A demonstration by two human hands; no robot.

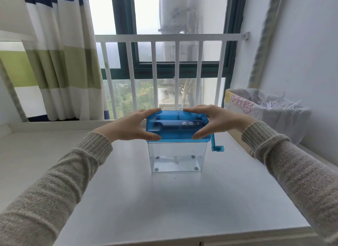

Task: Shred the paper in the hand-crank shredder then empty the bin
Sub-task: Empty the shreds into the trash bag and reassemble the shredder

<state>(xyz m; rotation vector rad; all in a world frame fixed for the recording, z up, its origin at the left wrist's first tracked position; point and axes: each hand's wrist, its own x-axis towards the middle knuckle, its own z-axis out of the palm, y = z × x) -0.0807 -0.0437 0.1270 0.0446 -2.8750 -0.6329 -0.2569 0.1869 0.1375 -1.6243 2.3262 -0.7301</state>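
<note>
The hand-crank shredder (177, 139) stands at frame centre on the bench (164, 200). Both hands clasp its blue top unit (175, 125): left hand (131, 125) on the left end, right hand (215, 120) on the right, thumbs in front, fingers behind. The clear bin (176, 157) looks nearly empty (a few scraps perhaps). Risk: uneven seating or lifting could jam the top or tip the bin; the crank (216, 147) may snag the bag-lined waste box (265, 114) at right.

Head view, down over table (164, 200)
</note>
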